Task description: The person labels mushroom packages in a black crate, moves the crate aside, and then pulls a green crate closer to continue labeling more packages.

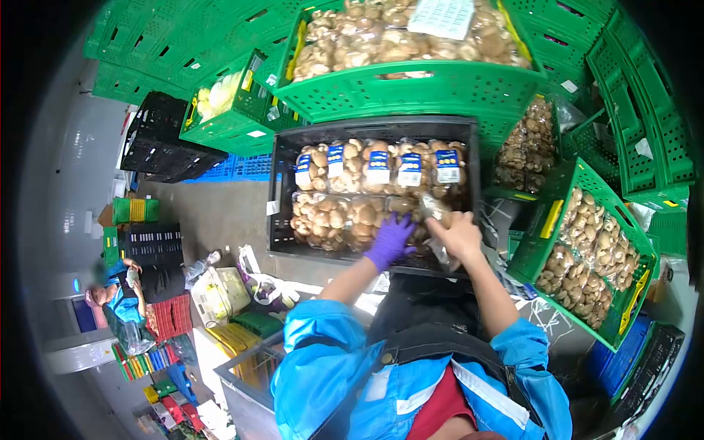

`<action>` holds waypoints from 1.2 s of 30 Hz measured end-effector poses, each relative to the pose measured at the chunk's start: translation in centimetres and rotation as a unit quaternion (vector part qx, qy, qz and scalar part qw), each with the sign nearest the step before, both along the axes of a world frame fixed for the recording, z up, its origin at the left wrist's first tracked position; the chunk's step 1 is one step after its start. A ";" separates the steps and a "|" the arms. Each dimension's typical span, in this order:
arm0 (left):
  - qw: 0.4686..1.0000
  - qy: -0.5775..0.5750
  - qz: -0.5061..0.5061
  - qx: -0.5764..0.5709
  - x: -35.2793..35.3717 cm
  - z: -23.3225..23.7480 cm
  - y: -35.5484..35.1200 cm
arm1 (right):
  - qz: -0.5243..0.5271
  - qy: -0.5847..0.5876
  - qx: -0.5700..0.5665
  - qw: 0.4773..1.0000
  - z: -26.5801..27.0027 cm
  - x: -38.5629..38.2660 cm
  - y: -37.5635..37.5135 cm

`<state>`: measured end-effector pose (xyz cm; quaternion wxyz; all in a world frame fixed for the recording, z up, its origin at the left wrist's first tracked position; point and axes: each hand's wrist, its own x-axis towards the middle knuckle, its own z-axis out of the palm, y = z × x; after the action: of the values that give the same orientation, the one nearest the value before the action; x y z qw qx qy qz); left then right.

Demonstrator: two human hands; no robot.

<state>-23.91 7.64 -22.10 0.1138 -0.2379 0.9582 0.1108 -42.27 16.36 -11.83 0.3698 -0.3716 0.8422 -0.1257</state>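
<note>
A black crate (374,125) stands in front of me with two rows of clear-wrapped mushroom packs. Blue and white labels show on the far row (378,167); the near row (319,220) shows none. My left hand (394,238), in a purple glove, rests with spread fingers on packs of the near row. My bare right hand (458,238) has its fingers round a wrapped mushroom pack (440,220), tilted up at the right end of that row. Part of this pack is hidden by the hand.
Behind the black crate is a large green crate (411,92) of mushroom packs. Another green crate (532,257) of packs tilts at the right. Black crates (165,139) stand at the left. A person (121,297) is at the far left, beside stacked crates.
</note>
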 end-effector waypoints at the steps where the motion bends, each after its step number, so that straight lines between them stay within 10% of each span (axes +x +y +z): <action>1: 1.000 0.000 0.019 0.002 0.4 0.0 0.2 | -0.030 0.081 0.037 0.996 -1.2 1.1 -0.9; 7: 1.000 -0.015 0.017 0.010 0.6 -0.6 -0.3 | -0.035 0.309 0.075 0.947 -9.9 5.6 -1.3; 17: 0.879 0.416 0.233 -0.004 21.8 6.8 -14.1 | 0.091 0.273 0.141 0.947 -13.3 5.9 -1.4; 22: 0.837 0.395 0.355 -0.134 28.2 9.4 -14.7 | 0.147 0.275 0.080 0.947 -3.6 6.9 -5.2; 29: 0.853 0.470 0.195 -0.112 19.6 13.7 -20.9 | 0.028 -0.022 -0.257 0.966 7.9 1.9 -8.7; 36: 0.843 0.533 0.044 -0.064 6.1 19.4 -24.8 | -0.083 0.067 -0.288 0.952 12.0 -7.2 -12.8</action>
<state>-17.82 -17.17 -2.68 -0.4350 -0.1911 0.8646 0.1637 -49.47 3.58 0.16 0.1787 -0.3988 0.8208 -0.3679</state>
